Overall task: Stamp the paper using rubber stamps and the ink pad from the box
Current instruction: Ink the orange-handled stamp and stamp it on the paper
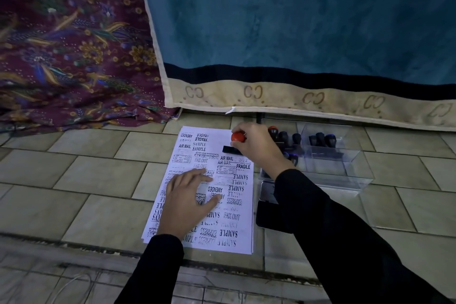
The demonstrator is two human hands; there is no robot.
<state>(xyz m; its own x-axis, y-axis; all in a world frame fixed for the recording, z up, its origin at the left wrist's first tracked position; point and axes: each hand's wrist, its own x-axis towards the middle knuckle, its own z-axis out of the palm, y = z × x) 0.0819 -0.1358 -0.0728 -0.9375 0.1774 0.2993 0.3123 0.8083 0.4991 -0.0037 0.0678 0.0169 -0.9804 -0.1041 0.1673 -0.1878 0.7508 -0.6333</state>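
While the right hand (256,147) grips the red-topped stamp (238,137) at the far corner of the crowded paper (245,207), the left hand (185,196) lies flat on it. A tilted press could smear over older marks (229,233).

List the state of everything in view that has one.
paper, flat on floor, densely stamped
left hand, fingers spread flat on paper
right hand, grips red-knobbed stamp
red-knobbed stamp, upright over paper's top right; contact unclear
clear box, open, spare stamps inside
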